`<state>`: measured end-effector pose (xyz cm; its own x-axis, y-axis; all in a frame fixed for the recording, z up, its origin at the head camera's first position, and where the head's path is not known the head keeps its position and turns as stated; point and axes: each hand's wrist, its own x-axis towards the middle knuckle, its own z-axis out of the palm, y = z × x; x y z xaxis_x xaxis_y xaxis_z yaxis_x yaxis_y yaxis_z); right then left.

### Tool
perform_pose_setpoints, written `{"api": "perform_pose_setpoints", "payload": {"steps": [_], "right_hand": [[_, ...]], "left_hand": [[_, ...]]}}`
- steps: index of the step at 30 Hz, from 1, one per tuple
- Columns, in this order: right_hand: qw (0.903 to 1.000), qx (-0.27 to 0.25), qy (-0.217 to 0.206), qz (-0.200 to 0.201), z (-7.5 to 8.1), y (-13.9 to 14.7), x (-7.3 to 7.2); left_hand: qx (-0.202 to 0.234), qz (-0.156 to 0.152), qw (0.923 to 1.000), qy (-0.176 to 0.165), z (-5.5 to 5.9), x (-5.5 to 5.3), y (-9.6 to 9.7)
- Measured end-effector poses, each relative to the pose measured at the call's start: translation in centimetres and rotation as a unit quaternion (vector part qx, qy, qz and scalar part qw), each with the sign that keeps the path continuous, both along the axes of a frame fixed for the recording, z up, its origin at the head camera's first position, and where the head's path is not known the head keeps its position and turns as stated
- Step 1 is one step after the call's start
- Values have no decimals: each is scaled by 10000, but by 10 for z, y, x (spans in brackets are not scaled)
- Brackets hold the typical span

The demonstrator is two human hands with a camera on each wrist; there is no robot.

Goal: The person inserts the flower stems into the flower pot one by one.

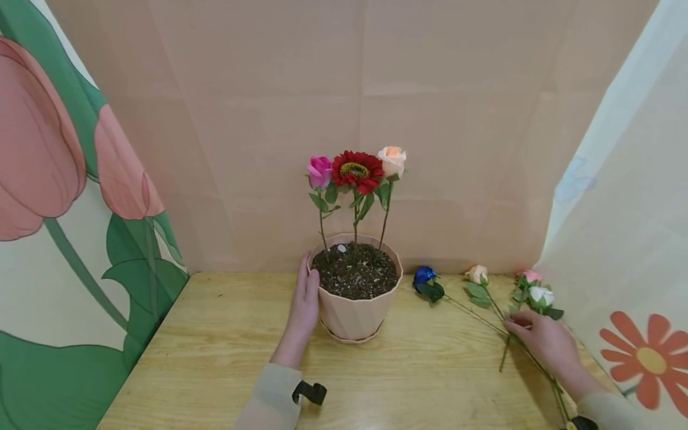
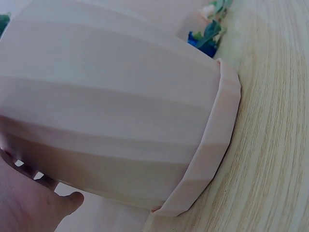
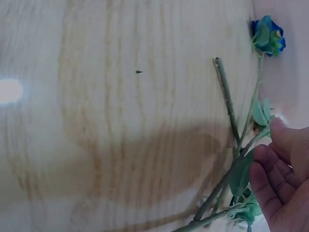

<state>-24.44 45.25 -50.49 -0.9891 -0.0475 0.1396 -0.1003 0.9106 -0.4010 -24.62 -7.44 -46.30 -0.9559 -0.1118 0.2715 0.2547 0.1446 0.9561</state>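
A light pink flower pot [image 1: 355, 313] with dark soil stands on its saucer; a magenta rose [image 1: 319, 172], a red daisy-like flower [image 1: 359, 171] and a peach rose [image 1: 393, 160] stand upright in it. My left hand [image 1: 305, 304] rests against the pot's left side, fingers along the wall; in the left wrist view its thumb [image 2: 71, 202] is off the wall. At the right, my right hand [image 1: 545, 343] has bent fingers at the stem of a cream rose [image 1: 476, 274] lying on the table. Whether they pinch it is unclear.
Near the right hand lie a blue rose [image 1: 424, 278], a white rose [image 1: 541, 296] and a pink flower [image 1: 531, 276], their stems crossing. A beige backdrop [image 1: 258, 149] rises behind the wooden table [image 1: 215, 334]. Printed flower panels flank both sides.
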Motion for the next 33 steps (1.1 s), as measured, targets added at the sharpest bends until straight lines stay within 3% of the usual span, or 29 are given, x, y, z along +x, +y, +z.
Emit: {"api": "perform_pose_setpoints", "payload": {"steps": [22,33], "right_hand": [[9994,237,-199,-121,-14,4,-12],[9989,324,-325,-9,-10,0,-12]], "left_hand": [[4,-14,10000,-18,-1,1,0],[21,-39,10000,42,-1,0,0]]}}
